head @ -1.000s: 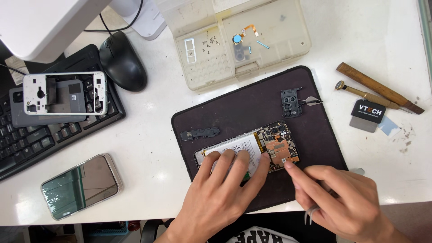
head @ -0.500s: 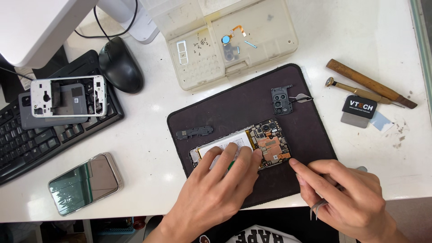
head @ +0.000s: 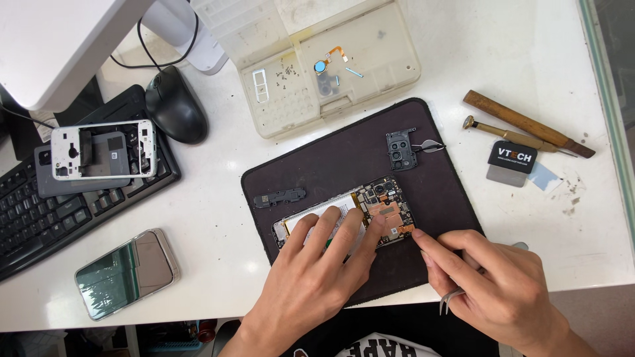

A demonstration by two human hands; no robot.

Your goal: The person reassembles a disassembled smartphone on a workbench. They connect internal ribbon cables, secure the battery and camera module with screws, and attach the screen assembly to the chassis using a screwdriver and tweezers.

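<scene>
Since the earlier frames both hands have barely shifted on the opened phone, which sits at the near middle of the dark mat. Its long axis runs left to right, tilted slightly, with the circuit-board end pointing right and a little far, the pale battery end left. Left hand lies flat with fingers spread narrowly, fingertips pressing the battery area. Right hand is loosely curled, pinching metal tweezers, its fingertips touching the phone's near right corner. Just beyond on the mat lie a camera cover and a small black strip.
</scene>
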